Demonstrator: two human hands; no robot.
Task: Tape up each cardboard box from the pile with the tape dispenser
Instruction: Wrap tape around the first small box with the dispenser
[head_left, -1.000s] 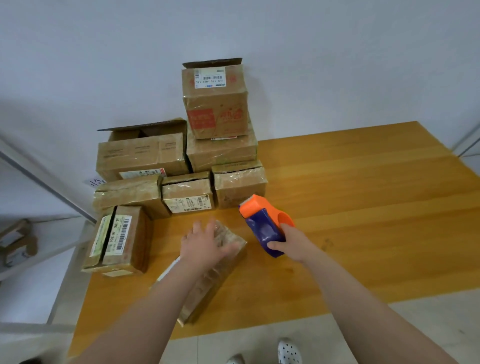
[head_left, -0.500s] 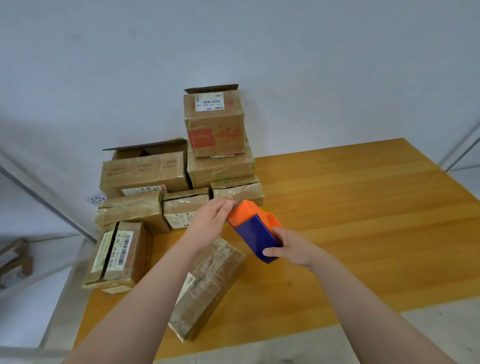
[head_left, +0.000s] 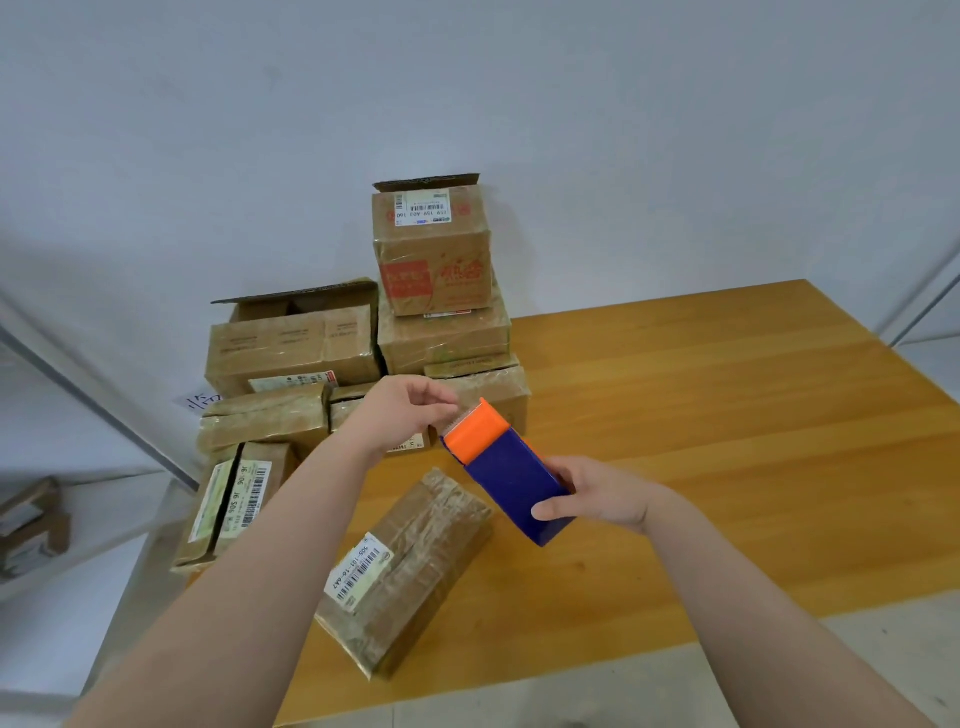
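Nearest: one cardboard box (head_left: 410, 566) flat on the desk (head_left: 727, 467), label up, seam running lengthwise. Just above its far end, the right grip (head_left: 602, 499) is wrapped round the blue body of the tape dispenser (head_left: 506, 478), orange cutter end pointing away. The left grip (head_left: 400, 410) is at that end, fingers loosely curled. Can't tell if it pinches tape, since the clear tape end isn't visible. To do it well: free a tail, anchor it over the box's edge, pull taut along the seam. Behind: the pile (head_left: 291, 353) against the wall, where most seams are hard to read.
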